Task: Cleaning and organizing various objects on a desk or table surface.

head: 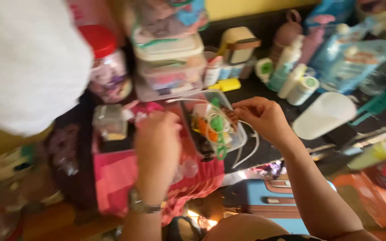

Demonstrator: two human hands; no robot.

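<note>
Two bare hands are working over a clear rectangular plastic container on the cluttered dark counter. The right hand is pinching a small brown item above it; the left hand is curling loosely beside it (grip unclear). White cords trailing over the rim could snag and tip it.

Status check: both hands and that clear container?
Right hand pinching small brown item over clear container. Left hand beside it, grip unclear. White cords trailing out.
</note>
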